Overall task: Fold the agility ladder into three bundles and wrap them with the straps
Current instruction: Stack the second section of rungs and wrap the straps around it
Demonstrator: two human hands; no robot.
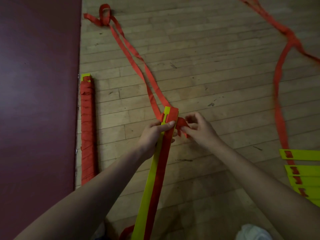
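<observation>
Gripping yellow rung stack (pixel 151 179) near its far tip in left hand (pixel 154 134), long axis pointing away from body over the wood floor (pixel 207 75), and pinching bunched orange strap (pixel 181 122) in right hand (pixel 199 131) just right of that tip, likely nearer for the wrap

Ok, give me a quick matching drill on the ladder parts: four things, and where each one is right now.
Things:
1 wrapped bundle
2 unwrapped bundle
3 loose rungs
4 strap loop

Places:
A gripped in the left hand
B far floor, top of view
C on the floor beside the mat
D on the floor at the right edge

Pairs: 1-C, 2-A, 3-D, 4-B
</observation>
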